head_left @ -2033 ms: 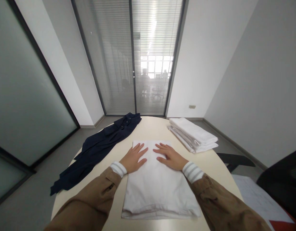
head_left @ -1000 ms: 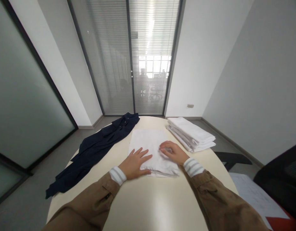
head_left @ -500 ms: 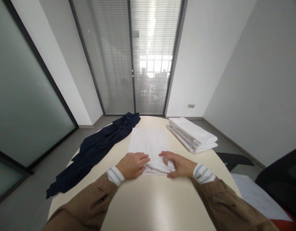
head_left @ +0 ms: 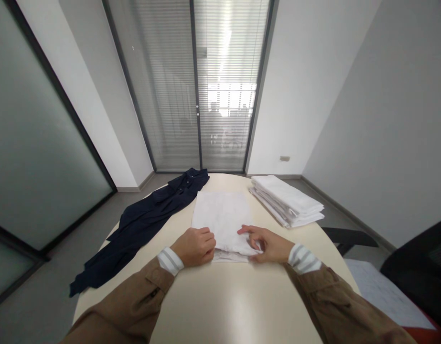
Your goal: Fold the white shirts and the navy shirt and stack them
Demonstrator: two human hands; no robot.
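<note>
A folded white cloth (head_left: 222, 217) lies flat on the table in front of me, its layers showing along the near edge. My left hand (head_left: 196, 246) is closed on the near left corner, fingers curled round the fabric. At the near right corner, my right hand (head_left: 268, 244) grips the cloth between the thumb and bent fingers, while the index finger stretches over the top. Between the two hands the upper layer is slightly lifted from those beneath, leaving a narrow gap. The fingertips of my left hand are partly hidden.
Farther back on the right sits a stack of folded white cloths (head_left: 286, 200). A dark navy garment (head_left: 148, 215) with buttons stretches along the left edge of the round cream table (head_left: 227, 301). A black chair (head_left: 421, 272) stands beyond the table at the right.
My left hand's fingers have drawn back to the left and curled closed at the cloth's corner. My right hand has barely moved, its fingers bending a little more.
</note>
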